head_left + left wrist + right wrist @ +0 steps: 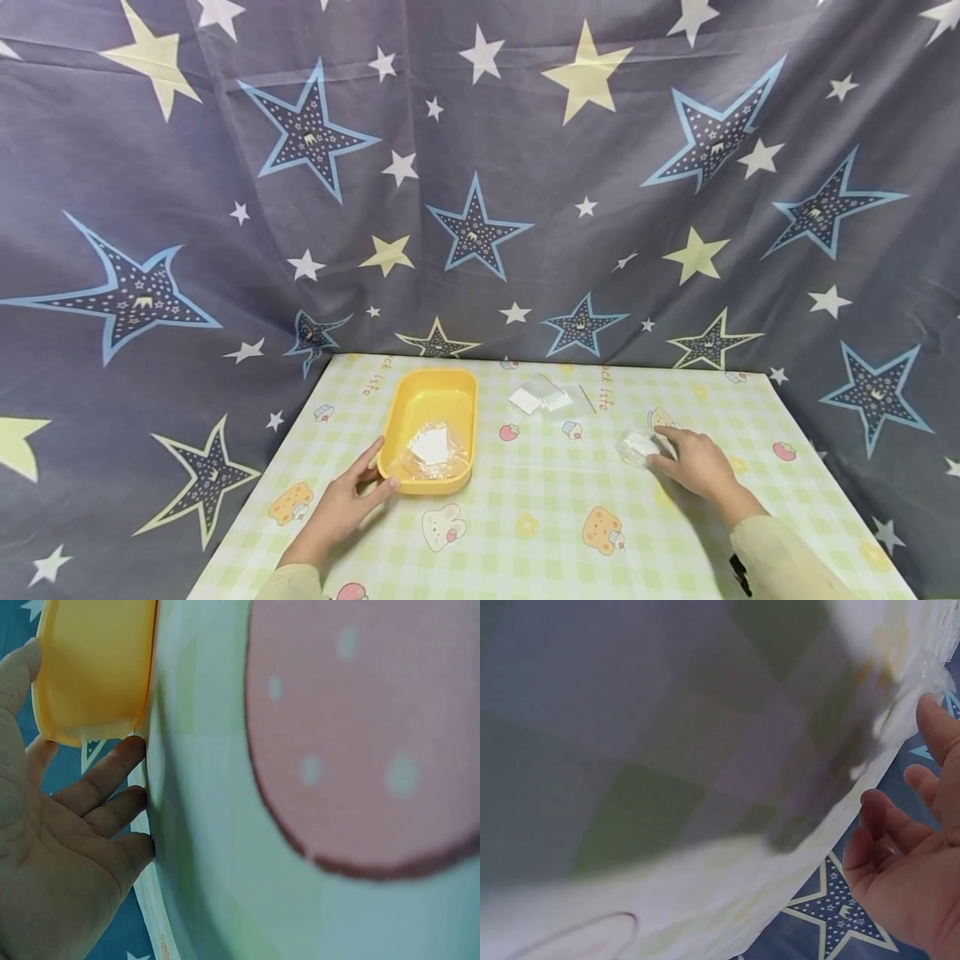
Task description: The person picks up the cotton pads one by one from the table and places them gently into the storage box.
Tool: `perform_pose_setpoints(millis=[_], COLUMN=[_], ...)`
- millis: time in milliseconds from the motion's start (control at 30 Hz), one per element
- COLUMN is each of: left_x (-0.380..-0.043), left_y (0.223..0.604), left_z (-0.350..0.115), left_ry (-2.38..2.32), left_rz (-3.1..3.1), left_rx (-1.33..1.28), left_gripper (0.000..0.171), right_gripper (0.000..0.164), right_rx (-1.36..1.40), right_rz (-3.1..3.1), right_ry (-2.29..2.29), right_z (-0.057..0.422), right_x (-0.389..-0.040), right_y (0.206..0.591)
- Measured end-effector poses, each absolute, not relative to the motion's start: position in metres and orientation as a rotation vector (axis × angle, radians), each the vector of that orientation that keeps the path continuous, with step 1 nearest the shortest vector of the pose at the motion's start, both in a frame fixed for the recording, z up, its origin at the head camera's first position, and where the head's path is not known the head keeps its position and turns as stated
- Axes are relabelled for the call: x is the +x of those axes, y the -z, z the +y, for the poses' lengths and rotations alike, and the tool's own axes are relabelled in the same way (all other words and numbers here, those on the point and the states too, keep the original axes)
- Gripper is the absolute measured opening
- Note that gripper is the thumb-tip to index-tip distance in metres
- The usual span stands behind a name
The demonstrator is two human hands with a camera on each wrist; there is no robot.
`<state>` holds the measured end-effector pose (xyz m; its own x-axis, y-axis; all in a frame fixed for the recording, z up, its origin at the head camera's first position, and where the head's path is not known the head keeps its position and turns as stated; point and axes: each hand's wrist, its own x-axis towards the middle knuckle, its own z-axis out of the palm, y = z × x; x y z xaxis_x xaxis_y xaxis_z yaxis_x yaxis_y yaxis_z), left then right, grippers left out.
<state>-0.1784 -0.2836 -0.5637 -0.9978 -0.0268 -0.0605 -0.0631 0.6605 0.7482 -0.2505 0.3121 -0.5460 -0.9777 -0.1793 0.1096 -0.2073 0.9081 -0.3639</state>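
Observation:
My left hand (343, 505) holds the near left corner of a yellow plastic bin (471, 433), thumb at the front rim and fingers along the left side. In the left wrist view, the same bin (97, 667) shows at the top left beside the fingers. Inside it lies a clear plastic bag (431, 450) with a white card in it. Over on the right, my right hand (697, 467) is at a small clear bag (636, 445) with white contents. Its thumb and index fingertip stand apart at the bag's edge. In the right wrist view, the thumb overlaps this bag (900, 712).
Several flat clear bags (551, 398) with white pieces lie toward the table's back, between the bin and my right hand. A green-and-white checked cloth with cartoon prints covers the table (525, 558). A dark star-patterned curtain (480, 125) hangs behind and beside it.

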Motion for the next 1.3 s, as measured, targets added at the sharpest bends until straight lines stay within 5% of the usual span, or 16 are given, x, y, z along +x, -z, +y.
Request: perform_pose_setpoints(millis=[667,1300], left_x=[-0.179,-0.181], left_y=[0.565,0.567], left_z=[-0.284,-0.285], left_ry=[-1.298,-1.256], left_rz=[2.811,2.821], left_rx=[-0.090,-0.100], left_gripper=[0.086,0.086], right_gripper=[0.038,0.034], right_rx=[0.349,0.201], right_rz=[-2.972,-3.012], right_ry=[-0.596,-0.639], right_z=[0.301,0.295], right_x=[-0.252,-0.251], right_y=[0.563,0.561])
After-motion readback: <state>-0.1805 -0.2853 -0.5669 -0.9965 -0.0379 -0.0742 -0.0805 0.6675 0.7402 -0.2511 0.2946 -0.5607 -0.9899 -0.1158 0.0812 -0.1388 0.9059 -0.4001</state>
